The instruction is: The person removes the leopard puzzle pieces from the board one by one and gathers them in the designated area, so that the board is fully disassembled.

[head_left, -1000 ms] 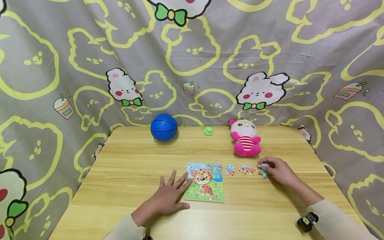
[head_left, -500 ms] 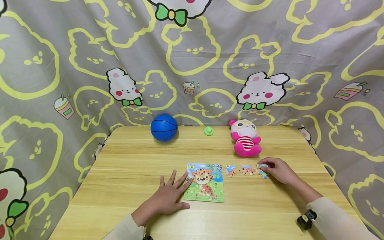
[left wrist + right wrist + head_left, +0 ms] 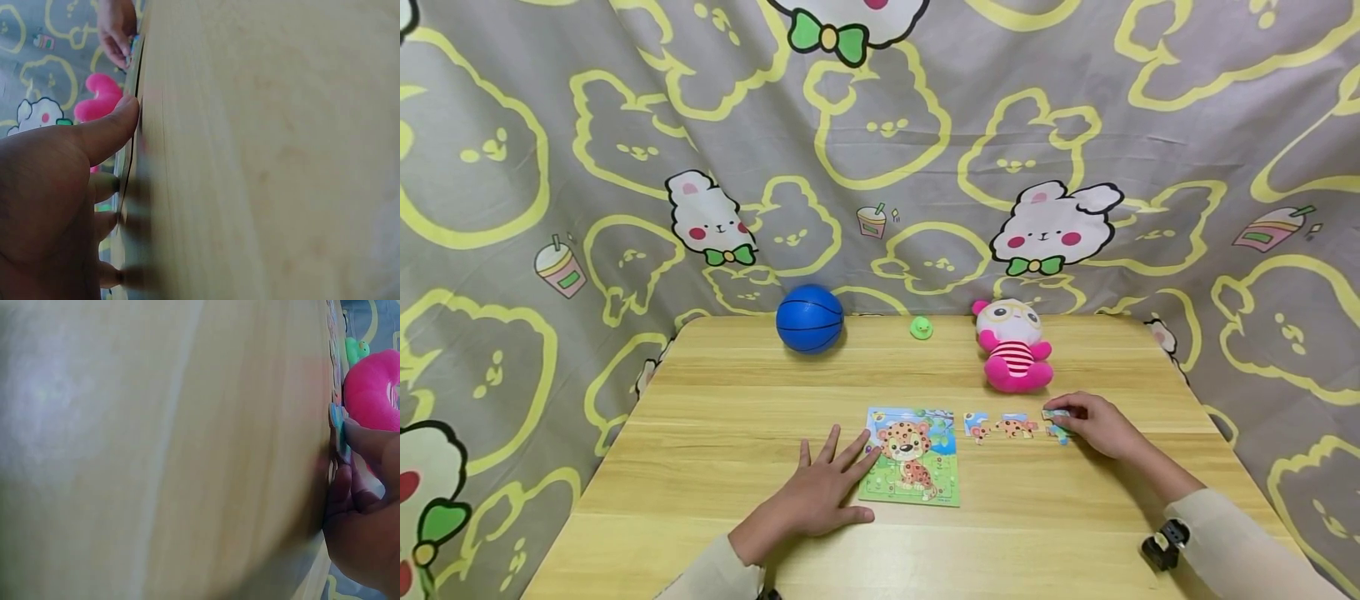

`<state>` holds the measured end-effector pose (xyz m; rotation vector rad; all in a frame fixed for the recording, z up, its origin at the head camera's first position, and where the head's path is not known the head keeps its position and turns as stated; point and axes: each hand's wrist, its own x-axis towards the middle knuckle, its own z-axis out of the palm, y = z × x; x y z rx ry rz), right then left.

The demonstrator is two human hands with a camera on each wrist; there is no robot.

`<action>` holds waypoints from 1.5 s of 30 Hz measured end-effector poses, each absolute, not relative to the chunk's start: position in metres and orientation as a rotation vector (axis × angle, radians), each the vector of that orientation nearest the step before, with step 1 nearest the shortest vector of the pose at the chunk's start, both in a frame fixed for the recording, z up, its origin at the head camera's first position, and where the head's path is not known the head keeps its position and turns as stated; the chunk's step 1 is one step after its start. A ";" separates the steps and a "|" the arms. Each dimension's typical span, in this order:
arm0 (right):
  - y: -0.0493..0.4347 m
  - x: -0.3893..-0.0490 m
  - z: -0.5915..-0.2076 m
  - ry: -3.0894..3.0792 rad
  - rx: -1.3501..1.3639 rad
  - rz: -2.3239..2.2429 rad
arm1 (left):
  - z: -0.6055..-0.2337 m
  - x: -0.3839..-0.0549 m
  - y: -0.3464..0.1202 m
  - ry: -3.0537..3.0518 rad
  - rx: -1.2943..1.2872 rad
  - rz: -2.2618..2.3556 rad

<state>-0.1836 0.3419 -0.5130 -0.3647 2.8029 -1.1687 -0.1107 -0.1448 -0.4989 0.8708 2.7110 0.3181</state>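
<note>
A square jigsaw puzzle (image 3: 917,479) with a spotted leopard cub lies flat on the table. My left hand (image 3: 820,496) rests with its fingers spread beside it, index and middle fingertips overlapping the puzzle's left edge. To the right of the puzzle, a loose piece with blue sky (image 3: 976,423) and a spotted orange piece (image 3: 1017,427) lie in a row. At the row's right end, my right hand (image 3: 1101,429) pinches a blue-green puzzle piece (image 3: 338,422) between thumb and fingers, low at the tabletop. The fingers partly cover this piece in the head view.
Along the back of the wooden table (image 3: 700,517) stand a blue ball (image 3: 809,320), a small green duck (image 3: 922,327) and a pink plush toy (image 3: 1017,354). The plush sits just behind the loose pieces. A patterned curtain (image 3: 760,125) hangs around the table.
The blue-green puzzle piece shifts and turns slightly under my right fingers, while the right hand stays at the row's end. My left hand and the puzzle keep their places.
</note>
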 end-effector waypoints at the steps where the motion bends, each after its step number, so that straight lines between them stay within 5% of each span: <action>1: 0.342 -0.183 -0.513 2.800 -0.364 -1.168 | -0.499 -0.111 -0.145 2.711 0.870 0.318; 45: 0.335 -0.179 -0.510 2.858 -0.194 -1.148 | -0.500 -0.112 -0.144 2.705 0.866 0.324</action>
